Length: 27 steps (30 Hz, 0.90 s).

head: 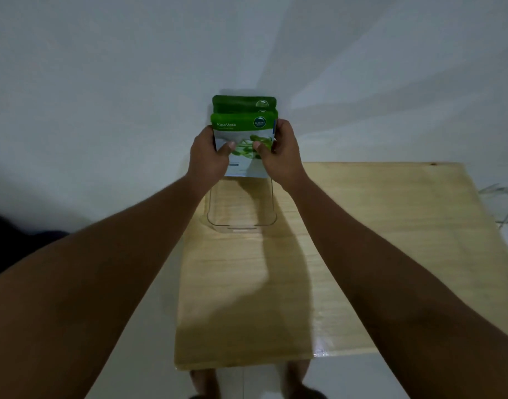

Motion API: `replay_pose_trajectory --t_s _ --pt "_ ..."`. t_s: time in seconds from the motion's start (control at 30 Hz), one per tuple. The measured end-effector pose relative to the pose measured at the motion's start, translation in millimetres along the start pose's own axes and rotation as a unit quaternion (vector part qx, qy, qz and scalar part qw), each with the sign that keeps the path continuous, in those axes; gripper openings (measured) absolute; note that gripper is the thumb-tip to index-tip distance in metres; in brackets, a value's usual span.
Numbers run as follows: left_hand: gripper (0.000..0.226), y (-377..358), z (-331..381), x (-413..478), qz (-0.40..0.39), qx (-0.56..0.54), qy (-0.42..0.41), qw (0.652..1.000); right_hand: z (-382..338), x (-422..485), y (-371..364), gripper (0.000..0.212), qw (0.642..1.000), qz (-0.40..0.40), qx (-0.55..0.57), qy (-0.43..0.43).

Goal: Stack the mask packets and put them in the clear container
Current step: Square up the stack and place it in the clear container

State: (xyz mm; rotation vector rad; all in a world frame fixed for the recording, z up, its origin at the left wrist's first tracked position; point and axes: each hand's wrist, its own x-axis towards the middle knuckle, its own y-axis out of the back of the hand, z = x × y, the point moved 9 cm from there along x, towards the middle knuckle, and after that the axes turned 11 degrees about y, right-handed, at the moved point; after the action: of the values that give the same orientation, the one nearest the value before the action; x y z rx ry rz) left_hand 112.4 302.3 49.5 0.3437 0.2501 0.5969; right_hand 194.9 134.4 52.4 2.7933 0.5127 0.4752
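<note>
While both hands hold the aloe vera mask packets [242,133] upright above the clear container [241,207], the step in hand looks like squaring the stack before lowering it in. The left hand [208,156] clamps the stack's left edge and the right hand [281,152] its right edge, each with the thumb pressed on the printed front and the other fingers [280,125] curled round behind, so both hands are closed on the packets and nothing else. At least two packets show, the rear ones riding higher than the front one, their green tops stepped rather than flush. To do this well, I would judge it best to tap or slide the rear packets down until the tops line up, keep the stack pinched evenly on both sides, then lower it straight between the container's walls. The container stands on the wooden desk [376,240] directly below the packets, its far end hidden behind them; the stack's bottom edge appears to hang over that far end, though whether it touches the rim cannot be told.
</note>
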Motion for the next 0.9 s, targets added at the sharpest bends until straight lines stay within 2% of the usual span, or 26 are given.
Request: replay_pose_trajectory --t_s 0.2,0.27,0.37,0.5,0.63,0.73,0.9 --pt "0.044 -14.7 -16.3 -4.3 0.008 0.067 -0.024 0.997 20.9 -8.5 -8.0 0.047 0.998 -0.011 -0.058 0.024" --pt "0.043 -18.8 -14.0 -4.4 0.018 0.068 -0.029 0.997 17.4 -10.4 -7.7 0.048 0.996 -0.001 -0.081 0.044" --pt "0.054 -20.0 -3.6 -14.9 0.033 0.041 -0.077 0.996 3.0 -15.8 -9.2 0.054 0.990 0.020 -0.111 0.085" --pt "0.059 -13.9 -6.8 -17.3 0.057 0.061 -0.120 0.989 3.2 -24.2 -3.5 0.064 0.967 0.052 -0.239 0.069" --pt "0.061 -21.1 -20.8 -10.9 0.056 0.115 -0.111 0.986 15.9 -33.4 -7.2 0.060 0.969 0.035 -0.241 0.035" --pt "0.064 -28.0 -19.4 -22.3 0.040 0.105 -0.086 0.990 27.6 -35.4 -13.3 0.063 0.964 0.013 -0.264 -0.010" --pt "0.079 -20.6 -17.3 -24.2 0.055 0.065 -0.070 0.994 40.2 -41.8 -26.0 0.079 0.989 0.010 -0.137 -0.049"
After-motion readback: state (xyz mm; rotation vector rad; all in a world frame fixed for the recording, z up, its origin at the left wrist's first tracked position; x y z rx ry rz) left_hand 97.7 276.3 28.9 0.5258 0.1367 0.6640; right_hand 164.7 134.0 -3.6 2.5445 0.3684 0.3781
